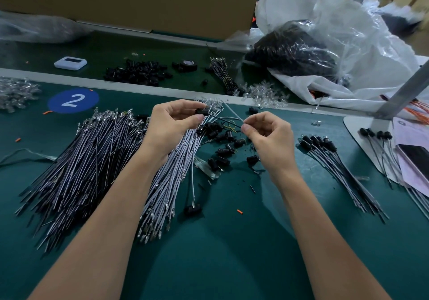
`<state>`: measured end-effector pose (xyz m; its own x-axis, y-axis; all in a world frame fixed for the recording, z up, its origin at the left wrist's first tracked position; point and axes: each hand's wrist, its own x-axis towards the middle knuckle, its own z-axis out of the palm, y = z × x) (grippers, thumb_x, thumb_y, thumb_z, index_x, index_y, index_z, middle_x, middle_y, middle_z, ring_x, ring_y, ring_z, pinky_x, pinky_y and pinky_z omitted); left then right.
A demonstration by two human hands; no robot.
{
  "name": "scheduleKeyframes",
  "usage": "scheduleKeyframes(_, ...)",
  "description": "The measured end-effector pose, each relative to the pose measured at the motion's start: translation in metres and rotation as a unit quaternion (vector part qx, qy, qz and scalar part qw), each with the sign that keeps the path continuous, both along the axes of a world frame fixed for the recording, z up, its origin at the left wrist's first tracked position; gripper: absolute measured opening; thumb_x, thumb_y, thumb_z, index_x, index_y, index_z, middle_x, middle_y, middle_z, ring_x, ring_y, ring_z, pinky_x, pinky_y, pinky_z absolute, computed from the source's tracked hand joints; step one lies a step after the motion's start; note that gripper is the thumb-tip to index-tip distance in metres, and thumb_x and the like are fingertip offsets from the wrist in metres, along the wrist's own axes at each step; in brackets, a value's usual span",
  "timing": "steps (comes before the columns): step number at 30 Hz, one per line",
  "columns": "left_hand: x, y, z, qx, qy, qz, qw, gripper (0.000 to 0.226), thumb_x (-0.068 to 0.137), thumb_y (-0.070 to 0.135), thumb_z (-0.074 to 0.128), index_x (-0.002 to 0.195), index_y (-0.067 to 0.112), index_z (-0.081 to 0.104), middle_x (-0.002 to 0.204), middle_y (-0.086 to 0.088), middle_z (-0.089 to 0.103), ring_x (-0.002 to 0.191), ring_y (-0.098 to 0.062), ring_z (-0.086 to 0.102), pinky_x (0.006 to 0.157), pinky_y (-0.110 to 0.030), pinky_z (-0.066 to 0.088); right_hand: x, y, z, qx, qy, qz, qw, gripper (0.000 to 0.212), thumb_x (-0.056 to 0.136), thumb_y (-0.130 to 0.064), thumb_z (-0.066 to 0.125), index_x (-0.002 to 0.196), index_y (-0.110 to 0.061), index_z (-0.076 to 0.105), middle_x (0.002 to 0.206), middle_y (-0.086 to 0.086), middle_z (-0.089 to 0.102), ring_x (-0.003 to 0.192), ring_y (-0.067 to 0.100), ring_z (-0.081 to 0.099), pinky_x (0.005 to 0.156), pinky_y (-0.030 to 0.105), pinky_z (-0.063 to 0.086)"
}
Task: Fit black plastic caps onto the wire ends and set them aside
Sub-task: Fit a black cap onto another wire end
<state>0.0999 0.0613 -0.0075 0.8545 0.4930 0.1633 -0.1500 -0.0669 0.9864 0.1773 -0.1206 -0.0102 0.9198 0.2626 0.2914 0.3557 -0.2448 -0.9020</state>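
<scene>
The left hand (171, 121) pinched a black cap (201, 111) — the right hand (267, 135) pinched thin wires (228, 120) running into it — above loose caps (222, 144) on the green worktop (232, 241).

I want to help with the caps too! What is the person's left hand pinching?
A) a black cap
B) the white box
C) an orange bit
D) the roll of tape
A: the left hand pinches a small black cap between thumb and fingers, while the right hand pinches thin wires.
</scene>
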Motion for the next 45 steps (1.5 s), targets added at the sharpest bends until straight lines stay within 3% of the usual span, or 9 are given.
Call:
scheduleKeyframes(6, 0.001, -0.001, 0.0, 0.014, 0.011, -0.017, 1.0, 0.028, 0.08, -0.007, 0.072, 0.095, 0.016, 0.075, 0.094, -0.009, 0.074, 0.084, -0.011, 0.067, 0.078, -0.016, 0.054, 0.0, 0.0, 0.0, 0.0, 0.005, 0.0, 1.0, 0.013, 0.084, -0.006, 0.073, 0.081, -0.018, 0.069, 0.078, 0.002, 0.072, 0.073, 0.015, 0.066, 0.074, 0.033, 0.057)
scheduleKeyframes(9, 0.001, -0.004, -0.001, 0.03, 0.019, -0.043, 0.998, 0.028, 0.08, -0.008, 0.071, 0.095, 0.016, 0.075, 0.09, -0.005, 0.075, 0.079, -0.006, 0.068, 0.075, -0.013, 0.052, 0.0, 0.001, -0.001, 0.003, 0.004, -0.002, 1.0, 0.011, 0.083, -0.007, 0.073, 0.081, -0.017, 0.069, 0.077, 0.002, 0.071, 0.071, 0.011, 0.064, 0.072, 0.03, 0.056)
scheduleKeyframes(17, 0.002, -0.006, -0.003, 0.043, 0.028, -0.063, 0.997, 0.025, 0.081, -0.002, 0.073, 0.093, 0.019, 0.076, 0.088, -0.009, 0.076, 0.076, -0.009, 0.07, 0.075, -0.018, 0.056, 0.0, 0.003, -0.006, -0.008, -0.01, 0.008, 1.0, 0.012, 0.082, -0.006, 0.074, 0.079, -0.017, 0.069, 0.071, -0.005, 0.07, 0.066, 0.005, 0.063, 0.062, 0.018, 0.05)
scheduleKeyframes(22, 0.002, -0.009, -0.004, 0.052, 0.042, -0.105, 0.992, 0.023, 0.08, 0.0, 0.075, 0.092, 0.019, 0.076, 0.088, -0.011, 0.076, 0.077, -0.014, 0.069, 0.079, -0.024, 0.057, 0.001, 0.004, -0.006, -0.026, -0.019, 0.021, 0.999, 0.01, 0.082, -0.006, 0.074, 0.08, -0.015, 0.069, 0.073, -0.003, 0.071, 0.068, 0.009, 0.065, 0.065, 0.021, 0.052)
scheduleKeyframes(27, 0.004, -0.014, -0.006, 0.072, 0.052, -0.142, 0.986, 0.018, 0.082, 0.004, 0.074, 0.097, 0.015, 0.076, 0.087, -0.015, 0.075, 0.075, -0.015, 0.067, 0.071, -0.02, 0.054, -0.003, 0.007, -0.006, -0.027, -0.037, 0.055, 0.997, 0.011, 0.081, -0.003, 0.074, 0.081, -0.013, 0.069, 0.072, -0.005, 0.07, 0.067, 0.006, 0.066, 0.066, 0.018, 0.051)
scheduleKeyframes(35, 0.007, -0.018, -0.008, 0.027, 0.035, -0.111, 0.993, 0.01, 0.077, 0.011, 0.077, 0.087, 0.009, 0.073, 0.073, -0.007, 0.075, 0.065, -0.015, 0.071, 0.06, -0.019, 0.054, -0.007, 0.011, -0.008, 0.024, -0.027, 0.052, 0.998, 0.022, 0.082, -0.003, 0.073, 0.076, -0.023, 0.066, 0.071, -0.008, 0.069, 0.067, 0.008, 0.065, 0.066, 0.022, 0.049)
scheduleKeyframes(39, 0.007, -0.02, -0.005, -0.005, 0.013, -0.116, 0.993, 0.019, 0.07, 0.02, 0.077, 0.087, 0.011, 0.074, 0.075, -0.007, 0.076, 0.066, -0.016, 0.073, 0.06, -0.02, 0.056, -0.009, 0.011, -0.007, 0.06, -0.015, 0.059, 0.996, 0.02, 0.082, -0.004, 0.073, 0.077, -0.022, 0.068, 0.072, -0.005, 0.07, 0.067, 0.011, 0.064, 0.068, 0.03, 0.054)
scheduleKeyframes(45, 0.008, -0.021, -0.004, -0.084, -0.003, -0.103, 0.991, 0.009, 0.086, 0.006, 0.067, 0.093, 0.008, 0.073, 0.081, -0.01, 0.076, 0.074, -0.019, 0.075, 0.062, -0.022, 0.059, -0.007, 0.008, -0.004, 0.095, -0.006, 0.039, 0.995, 0.017, 0.083, -0.01, 0.074, 0.078, -0.025, 0.068, 0.071, -0.008, 0.068, 0.062, 0.01, 0.061, 0.064, 0.029, 0.052)
